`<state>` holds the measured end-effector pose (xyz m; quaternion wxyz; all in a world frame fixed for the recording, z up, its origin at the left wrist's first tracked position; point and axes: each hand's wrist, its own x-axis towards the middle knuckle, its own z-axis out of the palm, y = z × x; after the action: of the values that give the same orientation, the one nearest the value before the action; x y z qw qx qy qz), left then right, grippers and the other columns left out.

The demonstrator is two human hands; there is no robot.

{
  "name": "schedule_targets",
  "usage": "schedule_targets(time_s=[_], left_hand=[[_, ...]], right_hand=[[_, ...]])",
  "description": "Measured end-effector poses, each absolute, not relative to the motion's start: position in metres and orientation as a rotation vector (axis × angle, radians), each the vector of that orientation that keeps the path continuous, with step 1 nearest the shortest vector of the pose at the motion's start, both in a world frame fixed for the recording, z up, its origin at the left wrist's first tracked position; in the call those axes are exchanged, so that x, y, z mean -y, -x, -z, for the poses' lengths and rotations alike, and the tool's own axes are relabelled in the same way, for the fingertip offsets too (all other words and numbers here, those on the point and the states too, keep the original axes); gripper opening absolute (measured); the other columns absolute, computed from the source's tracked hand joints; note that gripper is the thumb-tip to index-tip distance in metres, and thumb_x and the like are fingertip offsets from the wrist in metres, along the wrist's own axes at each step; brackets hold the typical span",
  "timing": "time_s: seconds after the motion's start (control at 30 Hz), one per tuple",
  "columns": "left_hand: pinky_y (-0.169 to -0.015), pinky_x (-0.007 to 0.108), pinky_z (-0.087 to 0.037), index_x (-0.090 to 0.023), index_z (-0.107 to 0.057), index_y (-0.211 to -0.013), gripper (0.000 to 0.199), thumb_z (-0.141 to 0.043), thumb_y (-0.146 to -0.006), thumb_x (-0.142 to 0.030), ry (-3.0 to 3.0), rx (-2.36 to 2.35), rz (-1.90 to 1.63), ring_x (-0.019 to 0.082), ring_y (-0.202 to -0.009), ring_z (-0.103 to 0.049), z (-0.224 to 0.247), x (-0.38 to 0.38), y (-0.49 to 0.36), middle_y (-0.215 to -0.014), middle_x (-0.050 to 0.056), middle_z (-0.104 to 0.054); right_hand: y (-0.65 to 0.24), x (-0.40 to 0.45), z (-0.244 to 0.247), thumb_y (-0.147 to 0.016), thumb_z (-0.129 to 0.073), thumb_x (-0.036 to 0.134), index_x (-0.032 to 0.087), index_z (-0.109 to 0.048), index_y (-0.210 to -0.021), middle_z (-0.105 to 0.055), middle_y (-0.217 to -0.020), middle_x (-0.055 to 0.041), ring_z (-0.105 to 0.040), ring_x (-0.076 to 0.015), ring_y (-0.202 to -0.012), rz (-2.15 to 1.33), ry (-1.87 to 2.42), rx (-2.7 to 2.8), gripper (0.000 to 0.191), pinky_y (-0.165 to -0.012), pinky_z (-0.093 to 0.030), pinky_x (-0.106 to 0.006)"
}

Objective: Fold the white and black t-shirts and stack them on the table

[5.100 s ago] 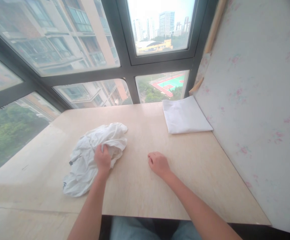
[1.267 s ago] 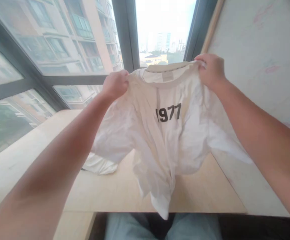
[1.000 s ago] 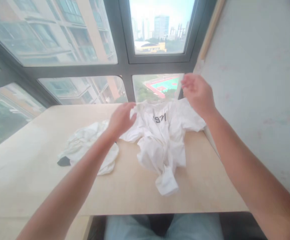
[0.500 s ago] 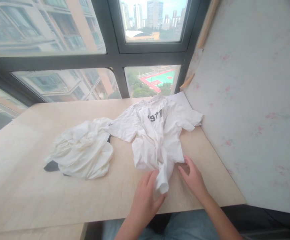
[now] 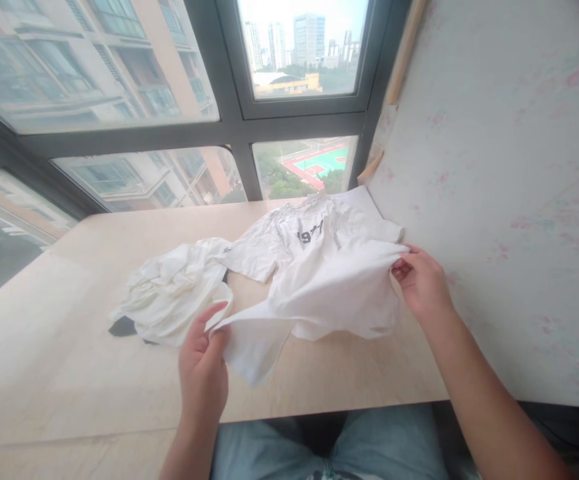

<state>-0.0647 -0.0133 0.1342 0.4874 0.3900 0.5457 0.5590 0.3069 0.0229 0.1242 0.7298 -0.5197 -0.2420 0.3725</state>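
- Head view: left hand [image 5: 204, 367] pinches a lower edge of the white T-shirt [image 5: 339, 280], dark numerals on chest.
- Right hand [image 5: 423, 283] grips the lower edge opposite.
- T-shirt on wooden tabletop [image 5: 94, 400], lower part lifted; one sleeve meets crumpled white garment [image 5: 169, 293].

Table between a window [image 5: 232, 130] and a wall [image 5: 514, 200]
Past the far edge of the table [image 5: 94, 393], the dark-framed window shows an apartment block [image 5: 84, 67], trees [image 5: 276, 181] and a sports court [image 5: 325, 162]; the pale, pink-flowered wall runs along the right edge, a wooden strip [image 5: 406, 53] above the far right corner.
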Motion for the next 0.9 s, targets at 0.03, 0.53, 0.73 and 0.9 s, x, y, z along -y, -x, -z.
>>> schedule_targets(time_s=[0.03, 0.53, 0.73, 0.9], left_hand=[[-0.054, 0.017, -0.041, -0.023, -0.061, -0.124, 0.052, -0.074, -0.078, -0.040, -0.928, -1.324, -1.334, 0.011, -0.062, -0.057, -0.134, 0.013, 0.067, -0.077, -0.002, -0.067], [-0.065, 0.022, -0.046, -0.016, -0.065, -0.093, 0.035, -0.077, -0.072, -0.041, -1.001, -1.374, -0.992, 0.016, -0.076, -0.062, -0.090, 0.027, 0.042, -0.083, 0.003, -0.070], [-0.071, 0.021, -0.047, -0.018, -0.063, -0.105, 0.037, -0.075, -0.078, -0.040, -0.917, -1.236, -1.060, 0.017, -0.088, -0.065, -0.097, 0.037, 0.034, -0.097, 0.005, -0.071], [-0.080, 0.025, -0.050, -0.020, -0.059, -0.117, 0.046, -0.077, -0.078, -0.036, -0.859, -1.143, -1.076, 0.019, -0.097, -0.065, -0.104, 0.047, 0.025, -0.106, 0.008, -0.070]], right_hand=[[-0.308, -0.025, -0.123, -0.067, -0.074, 0.026, 0.018, -0.066, -0.101, -0.066, -0.074, 0.0003, -0.062, -0.0117, -0.067, -0.831, 1.145, 0.502, 0.036, -0.060, -0.048, -0.022], [-0.219, 0.105, -0.042, -0.087, -0.061, 0.019, 0.021, -0.060, -0.120, -0.065, -0.112, -0.0097, -0.062, -0.0226, -0.107, -0.213, 1.447, 1.642, 0.033, -0.091, -0.055, -0.039], [-0.181, 0.093, -0.058, -0.083, -0.070, 0.027, 0.018, -0.047, -0.137, -0.058, -0.126, -0.0155, -0.055, -0.0286, -0.118, -0.137, 1.343, 1.770, 0.060, -0.098, -0.050, -0.048], [-0.161, 0.066, -0.061, -0.086, -0.057, 0.012, 0.021, -0.045, -0.140, -0.063, -0.125, -0.0118, -0.057, -0.0271, -0.118, -0.051, 1.340, 1.767, 0.056, -0.100, -0.048, -0.049]])
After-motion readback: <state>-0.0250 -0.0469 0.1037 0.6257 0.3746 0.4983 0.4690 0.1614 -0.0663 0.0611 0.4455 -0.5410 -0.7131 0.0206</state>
